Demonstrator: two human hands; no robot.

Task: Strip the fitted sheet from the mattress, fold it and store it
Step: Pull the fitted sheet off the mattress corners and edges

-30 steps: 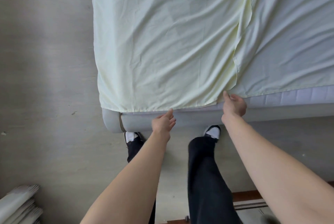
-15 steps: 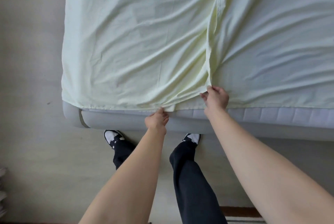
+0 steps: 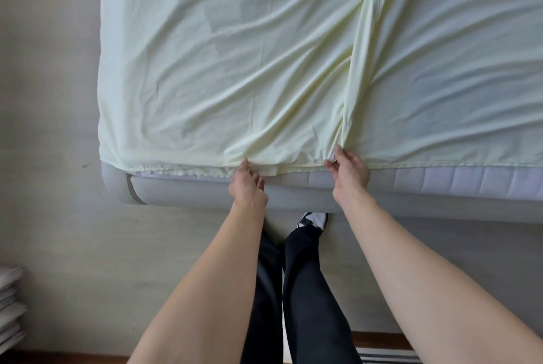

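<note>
Pale floor [image 3: 58,216] surrounds one mattress [image 3: 440,181]; your two hands, left hand [image 3: 248,184] and right hand [image 3: 349,171], pinch one fitted sheet's [image 3: 235,69] near edge.

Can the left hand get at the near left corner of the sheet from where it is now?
Probably yes. The left hand pinches the sheet at its hem, and nothing lies along the mattress edge between it and that corner.

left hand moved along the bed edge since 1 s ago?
Yes. The left hand has gone rightward along the sheet hem, farther from the bed frame corner.
</note>
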